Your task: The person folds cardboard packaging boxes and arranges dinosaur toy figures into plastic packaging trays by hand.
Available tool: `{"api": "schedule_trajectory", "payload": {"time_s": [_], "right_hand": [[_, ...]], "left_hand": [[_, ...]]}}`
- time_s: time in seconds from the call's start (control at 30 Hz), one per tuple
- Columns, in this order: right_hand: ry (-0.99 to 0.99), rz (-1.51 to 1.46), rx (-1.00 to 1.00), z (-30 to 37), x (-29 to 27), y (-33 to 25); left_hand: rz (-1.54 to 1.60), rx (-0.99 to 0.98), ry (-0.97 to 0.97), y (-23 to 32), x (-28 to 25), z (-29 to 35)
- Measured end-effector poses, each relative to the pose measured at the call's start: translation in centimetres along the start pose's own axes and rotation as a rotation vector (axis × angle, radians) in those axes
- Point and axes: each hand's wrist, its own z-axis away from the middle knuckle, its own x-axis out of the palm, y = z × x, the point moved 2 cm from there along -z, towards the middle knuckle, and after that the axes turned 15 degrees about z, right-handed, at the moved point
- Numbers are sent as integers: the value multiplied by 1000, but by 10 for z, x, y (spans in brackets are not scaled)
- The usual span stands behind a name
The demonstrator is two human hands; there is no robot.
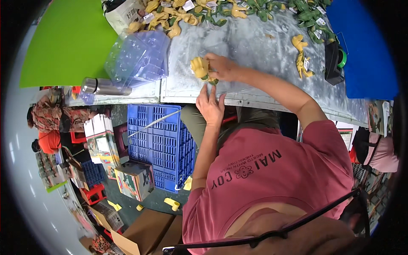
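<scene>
Biggest first: grey worktable (250,40), near edge by the person's lap. Green board (63,46) at its left, blue board (369,46) at its right. Blue plastic crate (153,144) sits below table level, left of the legs. Heap of yellow and green figures (187,18) along the far side, white tags on several. Clear plastic trays (138,57) left of the hands, metal flask (95,85) just beside them. Two loose yellow figures (300,59) to the right, near a black tape dispenser (332,70). Right hand (223,68): fingers closed on the yellow-green figure (199,67), near the table's front edge. Left hand (210,108): fingers extended, tips at the figure's green lower end; can't tell if they grip.
</scene>
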Motion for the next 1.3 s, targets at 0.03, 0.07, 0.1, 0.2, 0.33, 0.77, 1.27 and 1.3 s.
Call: {"api": "schedule_trajectory", "payload": {"time_s": [0.03, 0.07, 0.1, 0.2, 0.33, 0.77, 1.27, 1.3], "right_hand": [[-5, -2, -7, -1, 1, -2], [38, -79, 38, -1, 2, 1], [80, -156, 83, 0, 2, 5], [69, -626, 11, 14, 7, 9], [181, -156, -317, 33, 8, 9], [300, 263, -432, 37, 16, -23], [117, -23, 25, 27, 15, -1], [26, -209, 134, 29, 13, -7]], "left_hand": [[-4, -5, 6, -1, -1, 2], [-4, 6, 10, -1, 1, 2], [-4, 18, 14, -1, 2, 2], [-4, -4, -2, -5, 2, 2], [6, -46, -36, -3, -1, 2], [42, -96, 30, -8, 7, 5], [91, -95, -31, 6, -5, -26], [87, -78, -17, -1, -2, -28]]}}
